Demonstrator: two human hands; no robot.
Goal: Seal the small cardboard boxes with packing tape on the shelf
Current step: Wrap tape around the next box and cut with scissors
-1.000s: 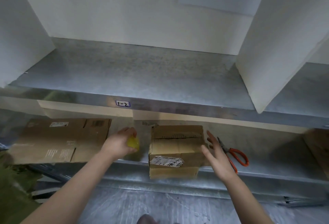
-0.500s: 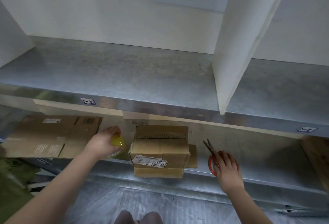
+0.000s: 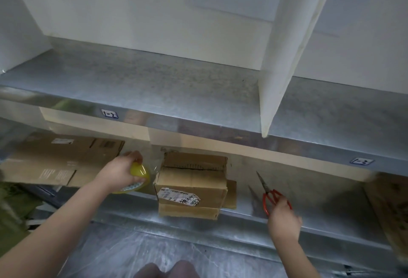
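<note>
A small cardboard box with a white label on its front sits at the front edge of the lower metal shelf, its top flaps folded down. My left hand grips a roll of clear packing tape with a yellow core just left of the box; a strip of tape runs from the roll to the box's left side. To the right of the box, my right hand grips the red handles of a pair of scissors, blades pointing away and up.
Flattened cardboard lies on the lower shelf at the left, and more cardboard at the far right. The upper metal shelf overhangs the work area, with a white divider panel standing on it.
My right hand moved from beside the box to the scissors and picked them up by the handles. My left hand kept holding the tape roll by the box's left side.
</note>
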